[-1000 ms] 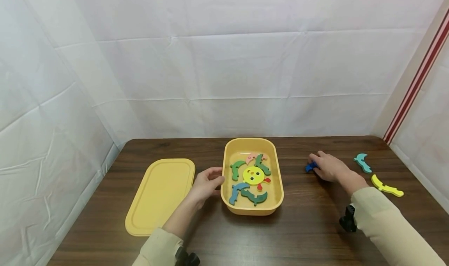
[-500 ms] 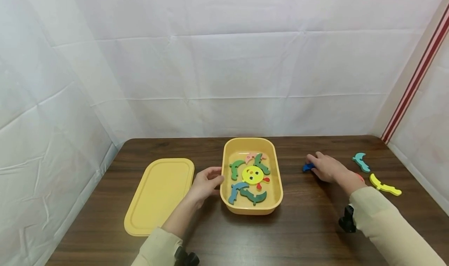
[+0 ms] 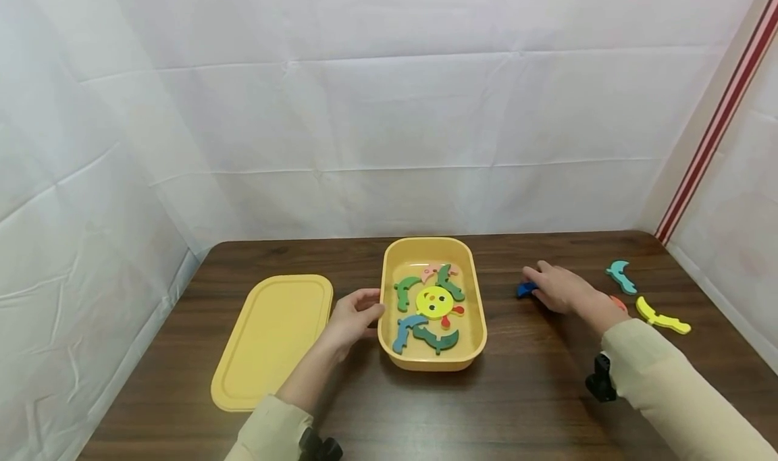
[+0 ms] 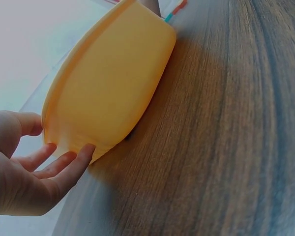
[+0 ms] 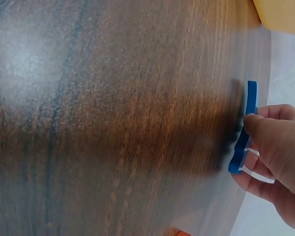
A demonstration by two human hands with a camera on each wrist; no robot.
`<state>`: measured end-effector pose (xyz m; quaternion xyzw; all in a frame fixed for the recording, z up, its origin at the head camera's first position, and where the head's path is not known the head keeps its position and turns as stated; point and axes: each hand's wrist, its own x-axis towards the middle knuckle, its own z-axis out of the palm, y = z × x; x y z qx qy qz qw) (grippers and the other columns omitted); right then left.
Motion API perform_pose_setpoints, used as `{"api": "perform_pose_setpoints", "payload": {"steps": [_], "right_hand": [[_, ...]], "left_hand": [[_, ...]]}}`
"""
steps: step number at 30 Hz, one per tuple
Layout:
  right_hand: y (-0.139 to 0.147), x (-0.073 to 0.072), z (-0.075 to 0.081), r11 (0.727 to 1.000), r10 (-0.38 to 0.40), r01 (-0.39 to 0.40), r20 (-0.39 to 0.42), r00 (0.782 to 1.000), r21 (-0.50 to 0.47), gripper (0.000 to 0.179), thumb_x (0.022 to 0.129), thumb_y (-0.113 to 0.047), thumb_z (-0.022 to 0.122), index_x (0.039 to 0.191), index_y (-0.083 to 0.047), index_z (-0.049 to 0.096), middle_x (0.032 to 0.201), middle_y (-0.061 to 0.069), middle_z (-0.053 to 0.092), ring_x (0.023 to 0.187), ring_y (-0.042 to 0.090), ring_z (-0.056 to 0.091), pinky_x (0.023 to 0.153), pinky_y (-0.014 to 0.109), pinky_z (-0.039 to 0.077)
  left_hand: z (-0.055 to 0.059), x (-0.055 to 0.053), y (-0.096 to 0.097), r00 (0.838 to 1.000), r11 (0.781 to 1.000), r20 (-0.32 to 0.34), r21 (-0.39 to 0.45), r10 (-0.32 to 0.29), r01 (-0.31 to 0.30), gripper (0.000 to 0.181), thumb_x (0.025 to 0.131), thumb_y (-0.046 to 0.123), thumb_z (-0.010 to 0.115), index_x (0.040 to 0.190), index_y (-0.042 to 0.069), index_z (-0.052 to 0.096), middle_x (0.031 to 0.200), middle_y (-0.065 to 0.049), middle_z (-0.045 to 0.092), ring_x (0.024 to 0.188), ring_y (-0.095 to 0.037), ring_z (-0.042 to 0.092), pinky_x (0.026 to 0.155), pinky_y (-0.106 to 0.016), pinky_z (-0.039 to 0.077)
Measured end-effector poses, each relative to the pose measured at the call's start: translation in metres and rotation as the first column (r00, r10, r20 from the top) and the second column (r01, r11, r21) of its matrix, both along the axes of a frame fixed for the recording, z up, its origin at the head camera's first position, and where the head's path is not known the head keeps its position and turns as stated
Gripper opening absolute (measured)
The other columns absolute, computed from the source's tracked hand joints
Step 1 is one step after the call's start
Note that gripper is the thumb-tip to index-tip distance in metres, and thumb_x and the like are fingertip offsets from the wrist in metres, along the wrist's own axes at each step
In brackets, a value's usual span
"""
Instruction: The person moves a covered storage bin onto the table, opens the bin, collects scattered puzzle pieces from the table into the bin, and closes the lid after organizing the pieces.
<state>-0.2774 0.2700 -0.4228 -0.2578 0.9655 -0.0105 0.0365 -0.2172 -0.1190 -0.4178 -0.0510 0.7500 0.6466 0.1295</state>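
My right hand [image 3: 560, 289] pinches a thin dark blue curved piece [image 3: 525, 290] between thumb and fingers, right of the yellow bin [image 3: 480, 292]. In the right wrist view, the blue piece [image 5: 241, 147] stands on its edge just over the wood, its shadow beside it. My left hand [image 3: 352, 319] touches the bin's left side; in the left wrist view its fairly straight fingertips [image 4: 86, 152] rest against the outer wall. Inside the bin lie a yellow smiling-face disc [image 3: 434, 302] with red-tipped parts, a light blue piece [image 3: 402, 333], a pink piece and several green crescent-shaped pieces [image 3: 448, 285].
A flat yellow lid [image 3: 273, 343] lies left of the bin on the dark wooden table [image 3: 425, 414]. To the right are a turquoise piece [image 3: 621, 277], a yellow piece [image 3: 662, 317] and a red one [image 3: 618, 303] partly behind my right forearm. White sheeting hangs behind.
My right hand has drawn the blue piece slightly left, toward the bin. A red piece has come into sight beside the forearm. My left hand stays at the bin; the view shifts slightly.
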Motion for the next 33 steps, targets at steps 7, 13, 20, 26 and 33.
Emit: {"api": "perform_pose_setpoints", "payload": {"steps": [7, 13, 20, 26, 33], "right_hand": [[-0.002, -0.002, 0.003, 1.0, 0.0, -0.001, 0.017, 1.0, 0.027, 0.027, 0.087, -0.012, 0.061, 0.11, -0.008, 0.047, 0.091, 0.013, 0.049, 0.068, 0.022, 0.052, 0.062, 0.039, 0.049], [-0.003, -0.002, 0.01, 0.999, 0.006, -0.007, 0.03, 1.0, 0.033, 0.026, 0.088, -0.012, 0.06, 0.11, -0.007, 0.047, 0.091, 0.013, 0.049, 0.067, 0.021, 0.052, 0.058, 0.036, 0.047], [-0.006, -0.003, 0.019, 0.999, 0.028, -0.027, -0.014, 1.0, 0.047, 0.026, 0.087, -0.011, 0.06, 0.109, -0.007, 0.046, 0.094, 0.016, 0.05, 0.07, 0.025, 0.055, 0.058, 0.038, 0.048], [-0.008, -0.004, 0.029, 0.997, 0.052, -0.05, -0.037, 0.998, 0.057, 0.027, 0.087, -0.011, 0.061, 0.109, -0.006, 0.046, 0.086, 0.011, 0.047, 0.06, 0.018, 0.047, 0.051, 0.031, 0.041], [-0.009, -0.005, 0.035, 0.996, 0.083, -0.081, -0.062, 0.995, 0.035, 0.023, 0.086, -0.009, 0.062, 0.101, -0.008, 0.045, 0.081, 0.008, 0.044, 0.059, 0.017, 0.043, 0.051, 0.028, 0.038]], "left_hand": [[0.001, 0.001, 0.0, 1.0, 1.0, -0.002, -0.004, -0.001, 0.001, 0.039, 0.089, 0.012, 0.056, 0.127, 0.002, 0.05, 0.121, -0.019, 0.055, 0.101, -0.029, 0.06, 0.072, -0.038, 0.056], [0.004, 0.002, 0.0, 1.0, 1.0, -0.007, 0.006, -0.011, 0.011, 0.04, 0.089, 0.011, 0.056, 0.128, 0.0, 0.049, 0.123, -0.022, 0.054, 0.103, -0.031, 0.059, 0.073, -0.039, 0.056], [0.001, 0.0, 0.0, 1.0, 1.0, -0.01, 0.008, -0.003, 0.003, 0.039, 0.089, 0.01, 0.056, 0.126, 0.001, 0.05, 0.121, -0.02, 0.055, 0.1, -0.027, 0.061, 0.072, -0.038, 0.056], [0.001, -0.001, -0.001, 1.0, 1.0, -0.009, 0.001, -0.004, 0.004, 0.038, 0.089, 0.011, 0.056, 0.126, 0.002, 0.051, 0.12, -0.019, 0.056, 0.098, -0.027, 0.061, 0.071, -0.039, 0.056], [0.001, -0.001, 0.0, 1.0, 1.0, 0.0, -0.003, -0.002, 0.002, 0.038, 0.089, 0.011, 0.056, 0.126, 0.002, 0.051, 0.12, -0.019, 0.056, 0.098, -0.026, 0.061, 0.072, -0.038, 0.056]]}}
